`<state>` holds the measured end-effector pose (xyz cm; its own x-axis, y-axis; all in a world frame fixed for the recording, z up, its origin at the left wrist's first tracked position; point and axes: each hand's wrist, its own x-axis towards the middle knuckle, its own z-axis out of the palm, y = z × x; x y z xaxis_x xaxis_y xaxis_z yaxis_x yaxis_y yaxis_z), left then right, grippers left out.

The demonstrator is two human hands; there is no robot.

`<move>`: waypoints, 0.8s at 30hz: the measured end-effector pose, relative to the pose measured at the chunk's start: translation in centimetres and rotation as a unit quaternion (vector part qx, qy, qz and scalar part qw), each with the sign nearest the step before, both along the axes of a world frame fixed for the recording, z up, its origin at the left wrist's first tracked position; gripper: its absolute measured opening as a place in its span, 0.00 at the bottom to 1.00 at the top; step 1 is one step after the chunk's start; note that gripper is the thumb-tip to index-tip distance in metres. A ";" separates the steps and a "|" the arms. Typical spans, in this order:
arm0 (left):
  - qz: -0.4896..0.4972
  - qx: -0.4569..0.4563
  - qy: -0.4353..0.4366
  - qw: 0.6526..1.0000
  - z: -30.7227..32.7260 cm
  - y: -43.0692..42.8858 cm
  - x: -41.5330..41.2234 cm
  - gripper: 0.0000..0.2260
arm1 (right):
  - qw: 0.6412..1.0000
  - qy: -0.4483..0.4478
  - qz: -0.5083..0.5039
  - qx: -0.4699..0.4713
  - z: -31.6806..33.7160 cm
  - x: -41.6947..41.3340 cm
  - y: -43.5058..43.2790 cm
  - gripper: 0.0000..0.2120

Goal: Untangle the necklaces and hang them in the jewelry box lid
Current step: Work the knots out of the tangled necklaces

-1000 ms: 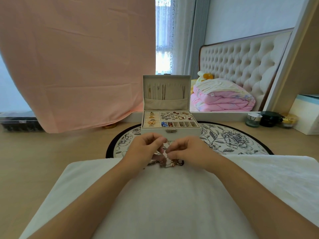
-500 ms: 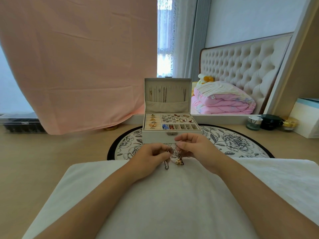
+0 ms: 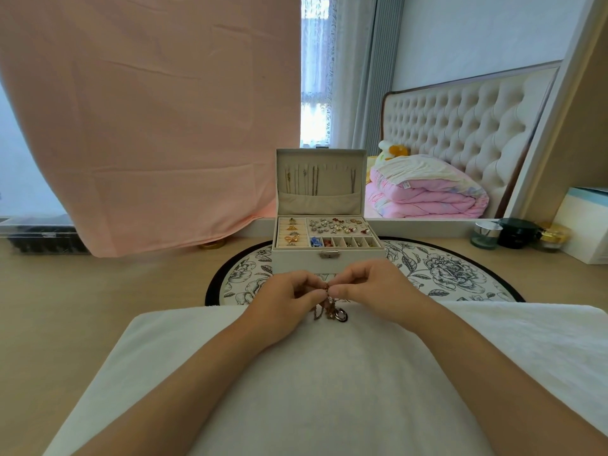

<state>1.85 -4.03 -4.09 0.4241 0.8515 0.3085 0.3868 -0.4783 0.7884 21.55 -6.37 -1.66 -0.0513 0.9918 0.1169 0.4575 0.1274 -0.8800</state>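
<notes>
A small tangle of necklaces (image 3: pixel 330 309) with a ring-shaped pendant hangs over the far edge of a white towel (image 3: pixel 329 373). My left hand (image 3: pixel 286 301) and my right hand (image 3: pixel 371 287) meet above it, and each pinches the chains between thumb and fingertips. Just beyond them stands the open cream jewelry box (image 3: pixel 329 255). Its upright lid (image 3: pixel 320 182) carries several thin chains hanging from hooks above a fabric pocket. Rings and earrings fill the box tray.
The box sits on a round floral mat (image 3: pixel 437 274) on a wooden tabletop. A pink cloth (image 3: pixel 148 126) hangs at the left. Small jars (image 3: pixel 513 232) and a white box (image 3: pixel 585 225) stand at the right, near a mirror reflecting a bed.
Both hands drew together again and lifted the tangle slightly; the pendant now dangles lower over the towel edge. The view has shifted a little.
</notes>
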 end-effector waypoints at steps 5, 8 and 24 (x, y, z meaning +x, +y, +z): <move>-0.005 -0.017 -0.011 1.000 0.3 0.0 -0.4 0.12 | 1.000 -0.003 -0.011 0.005 0.2 0.2 0.0 0.04; -0.001 -0.001 0.023 1.000 0.5 0.2 -0.7 0.10 | 1.000 -0.023 -0.009 0.003 0.0 0.5 0.2 0.08; -0.033 -0.021 -0.046 0.998 0.6 0.2 -0.7 0.05 | 0.990 -0.128 0.040 0.045 0.5 -0.2 -0.6 0.04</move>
